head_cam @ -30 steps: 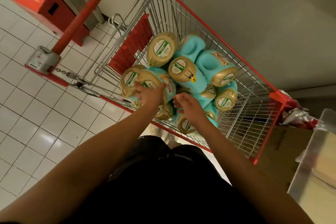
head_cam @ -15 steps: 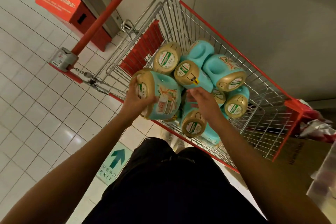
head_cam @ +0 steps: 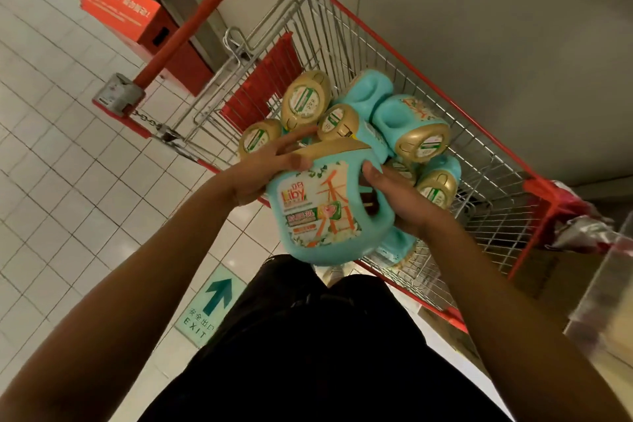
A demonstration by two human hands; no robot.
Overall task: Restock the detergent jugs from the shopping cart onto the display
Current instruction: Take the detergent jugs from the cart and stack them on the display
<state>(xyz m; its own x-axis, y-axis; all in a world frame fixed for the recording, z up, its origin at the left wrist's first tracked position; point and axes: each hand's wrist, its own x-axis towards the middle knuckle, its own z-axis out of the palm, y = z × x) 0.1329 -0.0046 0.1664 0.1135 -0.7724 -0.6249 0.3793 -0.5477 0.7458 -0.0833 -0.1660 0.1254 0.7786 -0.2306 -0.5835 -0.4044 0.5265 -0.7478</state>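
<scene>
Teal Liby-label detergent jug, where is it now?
Head view, centre: the teal gold-capped plastic jug is held between left hand and right hand, over the near rim of the red wire shopping cart.

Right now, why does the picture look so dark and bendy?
Head view: dim store light leaves the black clothing nearly featureless; the wide lens curves the floor tiles and shopping cart; the held jug is sharp, its label readable; the right edge is blurry.
</scene>
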